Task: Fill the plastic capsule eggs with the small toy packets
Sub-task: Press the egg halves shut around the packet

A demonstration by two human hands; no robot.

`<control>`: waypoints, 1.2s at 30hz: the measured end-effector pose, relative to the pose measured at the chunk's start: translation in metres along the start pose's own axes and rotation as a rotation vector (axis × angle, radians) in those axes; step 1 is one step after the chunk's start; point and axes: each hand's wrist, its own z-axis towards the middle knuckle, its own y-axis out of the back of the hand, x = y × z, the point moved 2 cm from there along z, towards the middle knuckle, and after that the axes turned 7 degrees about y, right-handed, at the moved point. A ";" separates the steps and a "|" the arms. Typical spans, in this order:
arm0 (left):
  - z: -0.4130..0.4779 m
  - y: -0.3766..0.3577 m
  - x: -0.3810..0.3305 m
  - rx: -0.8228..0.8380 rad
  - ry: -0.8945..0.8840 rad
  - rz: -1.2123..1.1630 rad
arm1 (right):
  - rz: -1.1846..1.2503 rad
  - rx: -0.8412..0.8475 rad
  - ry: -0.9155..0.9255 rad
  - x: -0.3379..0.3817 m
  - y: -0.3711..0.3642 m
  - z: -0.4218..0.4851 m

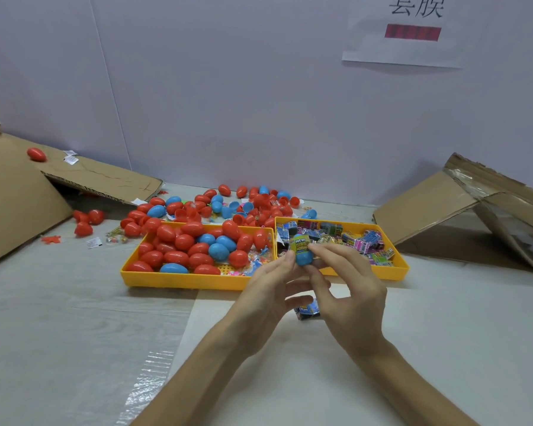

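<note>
Head camera: a blue plastic capsule egg (302, 253) in a yellow printed sleeve stands upright between both hands, left hand (265, 284) pinching its left side, right hand (354, 290) its right. Small printed toy packets (363, 245) fill the yellow plastic tray (398, 269) just beyond the right hand.

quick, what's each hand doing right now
Left hand: pinching the blue egg.
Right hand: pinching the same blue egg.

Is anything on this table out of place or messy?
Yes. Many red and blue plastic capsule eggs lie loose on the table behind the yellow plastic trays, some split into open halves. One red egg sits alone on the torn brown cardboard flap at far left.
</note>
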 end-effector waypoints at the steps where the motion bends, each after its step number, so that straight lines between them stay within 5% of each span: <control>1: 0.000 0.000 0.000 0.006 0.002 0.000 | -0.005 0.002 -0.008 0.001 0.000 0.001; 14: 0.001 0.005 -0.005 -0.127 -0.112 -0.072 | -0.037 0.042 0.043 0.000 -0.001 0.000; 30: -0.003 0.001 -0.006 0.034 -0.017 -0.206 | 0.028 0.024 -0.036 0.000 0.001 0.002; 36: -0.002 0.001 -0.006 -0.022 -0.002 -0.210 | -0.025 0.047 0.014 -0.001 0.000 0.001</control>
